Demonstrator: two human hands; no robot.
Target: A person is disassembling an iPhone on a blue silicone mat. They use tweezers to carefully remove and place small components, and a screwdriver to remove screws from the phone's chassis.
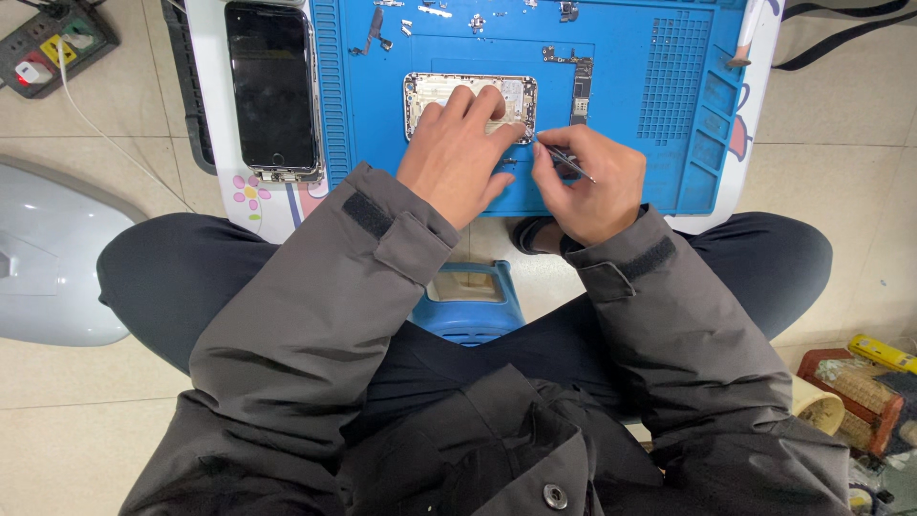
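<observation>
On the blue repair mat point(630, 96), over a tiled floor point(841, 105), the left hand point(457, 158) presses flat on an opened phone shell point(430, 94) while the right hand point(587, 186) pinches thin tweezers point(564, 161) just beside it.

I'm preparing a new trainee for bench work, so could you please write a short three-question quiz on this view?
1. True or false: the left hand rests on the opened phone body.
2. What does the right hand hold? A tweezers; B a hammer; C a cup.
3. On which side of the blue mat does the removed phone screen lie?

Key: 1 true; 2 A; 3 the person's left, off the mat, on the white table.
</observation>
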